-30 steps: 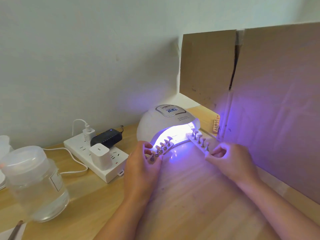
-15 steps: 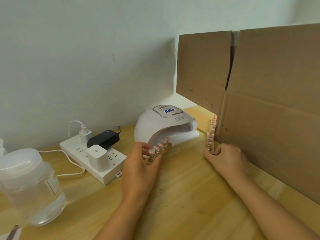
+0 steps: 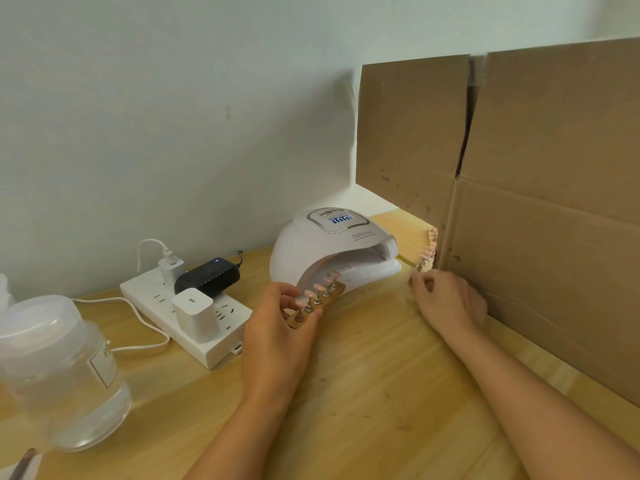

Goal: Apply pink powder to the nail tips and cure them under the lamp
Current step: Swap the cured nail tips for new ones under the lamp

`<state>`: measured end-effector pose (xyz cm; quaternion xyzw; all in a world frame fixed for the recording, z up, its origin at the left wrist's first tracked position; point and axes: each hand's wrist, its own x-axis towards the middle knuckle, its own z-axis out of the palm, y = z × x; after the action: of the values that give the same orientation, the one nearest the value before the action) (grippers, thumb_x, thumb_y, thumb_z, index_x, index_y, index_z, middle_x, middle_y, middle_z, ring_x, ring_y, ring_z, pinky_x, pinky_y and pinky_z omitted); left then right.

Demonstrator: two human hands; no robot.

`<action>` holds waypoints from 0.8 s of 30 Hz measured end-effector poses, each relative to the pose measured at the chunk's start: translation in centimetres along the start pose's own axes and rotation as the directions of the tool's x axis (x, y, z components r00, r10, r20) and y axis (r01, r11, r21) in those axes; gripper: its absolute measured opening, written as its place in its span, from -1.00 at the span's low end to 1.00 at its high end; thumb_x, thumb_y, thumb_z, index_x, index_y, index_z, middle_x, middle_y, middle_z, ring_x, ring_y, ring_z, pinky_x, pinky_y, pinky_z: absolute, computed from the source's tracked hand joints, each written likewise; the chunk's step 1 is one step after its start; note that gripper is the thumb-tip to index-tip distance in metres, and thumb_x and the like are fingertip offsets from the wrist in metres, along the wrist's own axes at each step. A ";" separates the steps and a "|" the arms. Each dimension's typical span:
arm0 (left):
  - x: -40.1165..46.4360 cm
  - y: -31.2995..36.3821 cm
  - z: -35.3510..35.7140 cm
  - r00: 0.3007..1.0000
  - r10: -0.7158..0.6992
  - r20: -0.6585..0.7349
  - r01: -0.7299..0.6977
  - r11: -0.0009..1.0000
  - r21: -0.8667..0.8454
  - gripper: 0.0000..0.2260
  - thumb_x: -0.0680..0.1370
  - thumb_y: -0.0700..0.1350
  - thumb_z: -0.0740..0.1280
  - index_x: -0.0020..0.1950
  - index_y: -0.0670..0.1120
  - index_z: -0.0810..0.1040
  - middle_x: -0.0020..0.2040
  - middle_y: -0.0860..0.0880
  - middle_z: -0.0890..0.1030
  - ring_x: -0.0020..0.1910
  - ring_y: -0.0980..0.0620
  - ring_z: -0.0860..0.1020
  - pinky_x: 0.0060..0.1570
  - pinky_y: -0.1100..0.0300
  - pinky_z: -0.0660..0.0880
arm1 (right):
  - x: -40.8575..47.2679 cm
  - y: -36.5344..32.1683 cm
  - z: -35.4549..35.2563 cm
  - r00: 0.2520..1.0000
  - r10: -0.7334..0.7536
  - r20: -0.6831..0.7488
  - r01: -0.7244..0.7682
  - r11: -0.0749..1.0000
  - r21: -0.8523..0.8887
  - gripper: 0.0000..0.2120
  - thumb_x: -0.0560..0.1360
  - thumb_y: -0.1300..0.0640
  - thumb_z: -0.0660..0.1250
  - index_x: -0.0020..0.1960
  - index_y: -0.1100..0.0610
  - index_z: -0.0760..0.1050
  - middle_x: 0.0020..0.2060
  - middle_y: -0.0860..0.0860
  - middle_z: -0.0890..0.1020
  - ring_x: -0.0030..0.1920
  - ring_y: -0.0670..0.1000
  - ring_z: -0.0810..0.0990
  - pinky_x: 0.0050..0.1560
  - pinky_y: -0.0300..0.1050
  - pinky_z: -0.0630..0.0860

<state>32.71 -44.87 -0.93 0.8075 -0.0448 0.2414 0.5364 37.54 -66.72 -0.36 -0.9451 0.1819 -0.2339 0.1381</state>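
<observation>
I see my left hand (image 3: 277,327) curled round the near end of a wooden holder strip (image 3: 318,301), thumb and fingers pinching it from both sides. The strip carries pink nail tips (image 3: 313,289) on small metal stands; I count about 5 visible, the nearest ones partly hidden by my fingers. Its far end sits at the mouth of the white nail lamp (image 3: 332,251), tips pointing into the opening. The lamp interior looks unlit; its top display (image 3: 341,219) shows digits I can't read.

My right hand (image 3: 446,299) rests on the wooden table (image 3: 381,393), just beside the cardboard box (image 3: 519,202). Fingers are loosely curled, thumb and forefinger close together near the bottom of a 2nd strip of nail tips (image 3: 428,252), which leans upright against the box edge. Cannot tell whether the fingertips actually touch or pinch that strip; there seems to be a small gap.

Left of the lamp: a white power strip (image 3: 166,299) with a white cable plug (image 3: 170,268), a black adapter (image 3: 207,275) with a small blue light, and a white charger block (image 3: 195,315). At the far left, a clear lidded jar (image 3: 59,372) of clear liquid, blurred. A brush tip (image 3: 22,462) shows at the bottom-left corner.
</observation>
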 end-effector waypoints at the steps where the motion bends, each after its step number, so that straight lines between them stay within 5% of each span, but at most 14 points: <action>1: 0.0 0.0 0.0 1.000 -0.006 0.000 0.006 1.000 -0.001 -0.72 0.38 -0.13 0.45 -0.16 0.15 0.38 -0.25 0.15 0.49 -0.20 0.33 0.41 -0.32 0.45 0.31 | 0.0 -0.2 0.1 1.000 0.000 0.014 0.001 0.998 -0.058 -0.63 0.60 -0.08 0.01 0.11 0.03 0.53 -0.02 0.03 0.61 -0.05 0.08 0.56 -0.27 -0.16 0.31; 3: 0.0 0.0 0.1 1.000 -0.012 0.004 0.012 1.000 0.002 -0.72 0.38 -0.12 0.45 -0.15 0.15 0.38 -0.24 0.15 0.49 -0.20 0.29 0.41 -0.33 0.43 0.30 | 0.1 -0.4 0.1 0.998 -0.005 0.057 0.014 0.987 -0.162 -0.58 0.62 -0.05 -0.08 0.38 0.04 0.31 0.10 0.06 0.54 0.04 0.10 0.54 -0.24 -0.14 0.28; 5: 0.0 0.0 0.1 1.000 -0.007 0.009 0.007 1.000 0.005 -0.73 0.39 -0.11 0.45 -0.12 0.14 0.39 -0.23 0.16 0.49 -0.19 0.26 0.42 -0.30 0.38 0.31 | 0.0 -0.3 0.0 0.995 -0.035 0.088 0.049 0.985 -0.163 -0.58 0.62 -0.02 -0.10 0.44 0.04 0.21 0.13 0.06 0.54 0.07 0.10 0.53 -0.24 -0.14 0.28; 10: 0.1 -0.1 0.2 1.000 -0.003 0.029 0.003 1.000 0.010 -0.74 0.38 -0.11 0.46 -0.06 0.07 0.42 -0.20 0.15 0.50 -0.19 0.18 0.44 -0.27 0.30 0.36 | -1.2 -0.3 -0.2 0.923 -0.369 0.113 0.333 0.910 0.247 -0.64 0.53 0.14 0.19 0.31 -0.01 0.43 -0.32 -0.14 0.46 -0.27 -0.12 0.43 -0.29 -0.15 0.38; 15: 0.1 -0.3 0.1 0.995 0.022 0.100 -0.025 0.999 0.031 -0.71 0.38 -0.12 0.47 -0.03 0.06 0.41 -0.16 0.12 0.54 -0.11 0.15 0.49 -0.24 0.49 0.32 | -1.8 -2.0 -0.7 0.746 -0.594 0.301 0.415 0.768 0.487 -0.53 0.44 0.00 0.38 0.32 -0.13 0.38 -0.18 -0.21 0.46 -0.22 -0.37 0.41 -0.27 -0.42 0.28; 17: 0.2 -0.3 0.0 0.993 0.022 0.116 -0.026 0.999 0.033 -0.69 0.38 -0.12 0.47 -0.03 0.10 0.39 -0.16 0.13 0.55 -0.09 0.15 0.49 -0.24 0.52 0.32 | -1.6 -2.2 -1.1 0.710 -0.633 0.308 0.449 0.744 0.495 -0.62 0.44 0.02 0.40 0.24 -0.03 0.48 -0.19 -0.20 0.47 -0.26 -0.31 0.42 -0.27 -0.44 0.31; 21: 0.2 -0.1 0.0 0.991 0.032 0.133 -0.036 0.999 0.027 -0.63 0.37 -0.11 0.48 -0.08 0.22 0.33 -0.13 0.18 0.55 -0.06 0.24 0.48 -0.20 0.57 0.30 | -1.7 -1.5 -2.2 0.712 -0.655 0.252 0.458 0.706 0.540 -0.83 0.40 0.10 0.45 -0.04 -0.09 0.58 -0.38 -0.16 0.44 -0.36 -0.17 0.35 -0.31 -0.37 0.29; 24: 0.2 0.1 0.0 0.993 0.069 0.095 -0.069 0.998 -0.001 -0.60 0.36 -0.10 0.48 -0.04 0.23 0.33 -0.07 0.23 0.52 -0.02 0.30 0.46 -0.15 0.58 0.28 | -2.1 -0.2 -2.6 0.790 -0.582 0.191 0.371 0.703 0.607 -0.73 0.34 0.17 0.50 -0.09 -0.17 0.56 -0.44 -0.15 0.43 -0.39 -0.17 0.35 -0.32 -0.39 0.30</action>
<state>32.87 -44.86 -0.80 0.8166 -0.0979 0.2212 0.5241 34.54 -66.14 1.10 -0.9069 -0.1764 -0.1213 0.3628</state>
